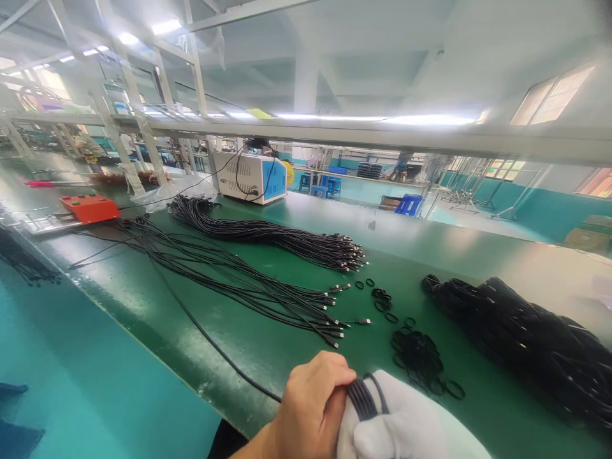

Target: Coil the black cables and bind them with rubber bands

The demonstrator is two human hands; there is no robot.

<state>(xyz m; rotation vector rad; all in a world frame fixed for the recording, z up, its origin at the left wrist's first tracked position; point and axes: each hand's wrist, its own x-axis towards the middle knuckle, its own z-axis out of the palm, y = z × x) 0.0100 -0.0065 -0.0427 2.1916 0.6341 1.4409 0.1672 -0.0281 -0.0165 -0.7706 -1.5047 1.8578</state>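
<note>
Two hands: left hand (310,405) bare and right hand (411,430) in a white glove, both at the bottom centre of the frame.
Left grip: clenched around the coiled cable (364,396), fingers wrapped over its strands.
Right grip: touching the same coil from the right; whether the gloved fingers close on it cannot be told.
Location of coil: between the two hands, held just above the near edge of the green surface (430,255).
Handling, judged: light, limp, smooth-jacketed. The loops would likely spring apart if let go, so hold across all strands at once, not by a plug end.
Count, coil in hand: one, several turns.
Count, straight cables: two lots, a fanned spread (229,274) at centre left and a tighter bundle (268,233) above it. Strands are too many to count.
Count, finished coils: one heap (526,338) at right, number not countable.
Count, black rings (418,357): one dense cluster plus roughly ten loose ones at centre.
Count, equipment: one white-and-blue box (251,177) and one orange unit (89,208) at upper left.
</note>
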